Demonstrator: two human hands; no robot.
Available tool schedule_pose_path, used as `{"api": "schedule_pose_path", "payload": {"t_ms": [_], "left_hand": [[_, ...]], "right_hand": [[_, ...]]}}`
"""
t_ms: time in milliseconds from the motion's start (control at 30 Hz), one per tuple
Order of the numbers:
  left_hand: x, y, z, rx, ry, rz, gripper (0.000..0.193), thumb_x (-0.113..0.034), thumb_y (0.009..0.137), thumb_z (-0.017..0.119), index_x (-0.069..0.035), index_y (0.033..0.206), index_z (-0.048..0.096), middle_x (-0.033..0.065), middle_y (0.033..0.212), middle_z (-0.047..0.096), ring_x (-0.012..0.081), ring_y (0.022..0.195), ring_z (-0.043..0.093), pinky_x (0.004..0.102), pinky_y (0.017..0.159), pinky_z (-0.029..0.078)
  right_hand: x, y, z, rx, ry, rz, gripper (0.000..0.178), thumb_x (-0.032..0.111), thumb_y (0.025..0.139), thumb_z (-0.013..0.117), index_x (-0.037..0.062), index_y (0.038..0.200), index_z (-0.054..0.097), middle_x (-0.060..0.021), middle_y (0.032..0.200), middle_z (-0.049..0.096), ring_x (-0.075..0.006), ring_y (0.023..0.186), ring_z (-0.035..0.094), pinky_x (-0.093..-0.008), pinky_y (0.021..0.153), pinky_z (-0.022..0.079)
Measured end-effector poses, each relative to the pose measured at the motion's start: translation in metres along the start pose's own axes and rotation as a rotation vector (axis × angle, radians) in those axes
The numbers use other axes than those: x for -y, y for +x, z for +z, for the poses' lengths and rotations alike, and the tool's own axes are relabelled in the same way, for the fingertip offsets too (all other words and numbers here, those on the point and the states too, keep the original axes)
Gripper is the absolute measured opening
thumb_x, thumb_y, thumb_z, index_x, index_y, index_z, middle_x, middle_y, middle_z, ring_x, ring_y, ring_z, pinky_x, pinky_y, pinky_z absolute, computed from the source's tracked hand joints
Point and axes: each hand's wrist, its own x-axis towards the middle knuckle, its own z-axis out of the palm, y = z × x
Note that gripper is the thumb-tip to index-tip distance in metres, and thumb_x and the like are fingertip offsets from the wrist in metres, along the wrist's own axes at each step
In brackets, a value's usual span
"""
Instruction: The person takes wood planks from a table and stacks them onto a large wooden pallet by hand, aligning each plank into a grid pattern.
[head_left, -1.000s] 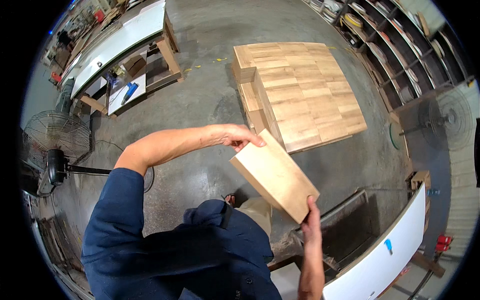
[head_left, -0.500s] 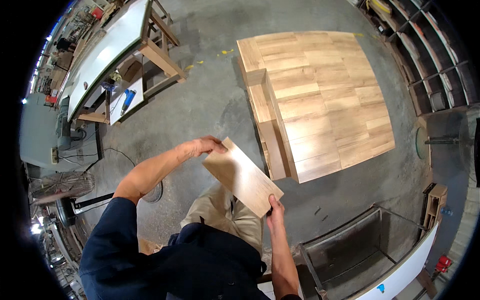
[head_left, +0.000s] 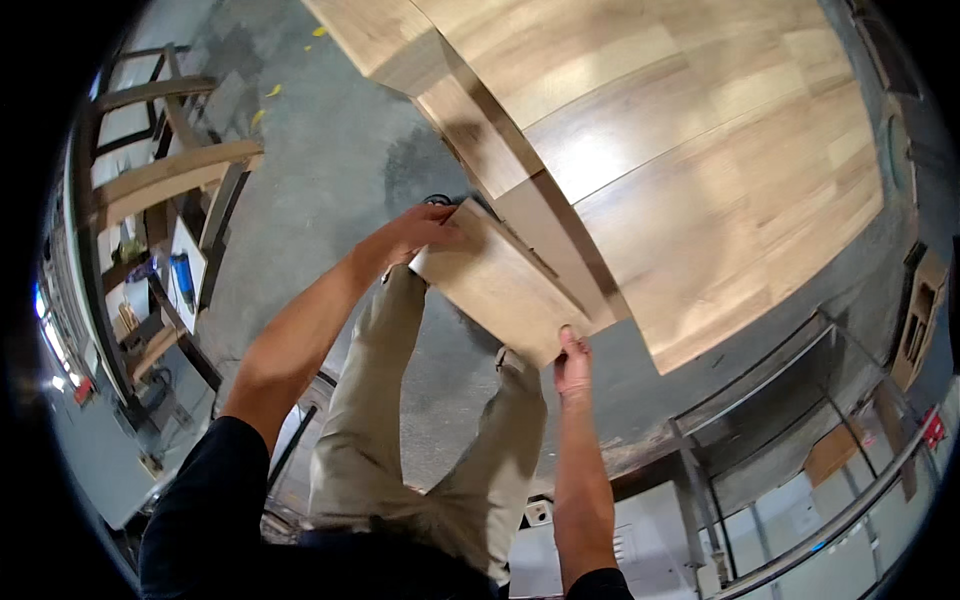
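Both my hands hold a light wood-grain board (head_left: 505, 285) tilted in front of my knees. My left hand (head_left: 425, 230) grips its far left corner, thumb on top. My right hand (head_left: 572, 362) pinches the near right corner, with the thumb on the upper face and the fingers mostly hidden beneath. The board's far long edge lies close against a stepped recess (head_left: 545, 215) in the side of a large stack of wood-grain boards (head_left: 700, 160). Whether the edge touches the stack, I cannot tell.
A wooden-legged workbench (head_left: 180, 180) stands at the left, with a blue power tool (head_left: 183, 278) on its lower shelf. At the lower right is a metal frame (head_left: 760, 370). Concrete floor (head_left: 330, 130) runs between the bench and the stack.
I have leaned and moved nearer the stack, which now looks larger. The board has gone from in front of my body to beside the recess, still held in both hands.
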Motion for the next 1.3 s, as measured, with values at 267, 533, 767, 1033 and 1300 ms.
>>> {"api": "schedule_pose_path", "payload": {"t_ms": [267, 533, 767, 1033, 1300], "left_hand": [[-0.002, 0.123, -0.045, -0.015, 0.237, -0.125, 0.063, -0.020, 0.076, 0.069, 0.007, 0.127, 0.044, 0.0107, 0.116, 0.056, 0.0170, 0.103, 0.054, 0.0275, 0.091, 0.041], [-0.056, 0.163, -0.104, -0.101, 0.309, -0.021, 0.055, -0.023, 0.073, 0.067, 0.000, 0.121, 0.052, 0.0106, 0.111, 0.059, 0.0209, 0.100, 0.056, 0.0297, 0.084, 0.044], [-0.047, 0.173, -0.133, -0.138, 0.354, 0.148, 0.052, -0.023, 0.077, 0.066, 0.001, 0.120, 0.051, 0.0095, 0.103, 0.062, 0.0195, 0.094, 0.059, 0.0288, 0.079, 0.046], [0.024, 0.133, -0.070, -0.545, -0.304, 0.147, 0.052, -0.022, 0.077, 0.069, 0.008, 0.115, 0.050, 0.0132, 0.103, 0.060, 0.0202, 0.098, 0.055, 0.0320, 0.088, 0.040], [0.001, 0.157, -0.089, -0.500, -0.454, 0.247, 0.042, -0.017, 0.075, 0.072, 0.009, 0.104, 0.057, 0.0116, 0.101, 0.062, 0.0174, 0.094, 0.056, 0.0302, 0.087, 0.041]], "right_hand": [[-0.020, 0.098, 0.017, -0.068, 0.063, -0.073, 0.028, 0.017, 0.076, 0.073, 0.0075, 0.098, 0.059, -0.0023, 0.098, 0.062, -0.0176, 0.090, 0.057, -0.0327, 0.084, 0.046], [-0.032, 0.155, 0.104, -0.054, 0.085, -0.138, 0.028, 0.024, 0.071, 0.078, 0.0114, 0.074, 0.054, -0.0001, 0.082, 0.058, -0.0137, 0.079, 0.054, -0.0311, 0.074, 0.045], [-0.034, 0.172, 0.135, -0.139, 0.109, -0.079, 0.033, 0.019, 0.070, 0.080, 0.0168, 0.068, 0.047, 0.0077, 0.076, 0.054, -0.0061, 0.068, 0.044, -0.0244, 0.061, 0.036], [-0.021, 0.172, 0.155, -0.125, 0.132, -0.064, 0.028, 0.022, 0.071, 0.078, 0.0119, 0.074, 0.052, 0.0011, 0.084, 0.059, -0.0121, 0.082, 0.054, -0.0265, 0.076, 0.044], [-0.011, 0.186, 0.196, -0.105, 0.163, -0.065, 0.025, 0.021, 0.074, 0.075, 0.0090, 0.082, 0.055, -0.0012, 0.090, 0.061, -0.0135, 0.087, 0.055, -0.0268, 0.079, 0.046]]}}
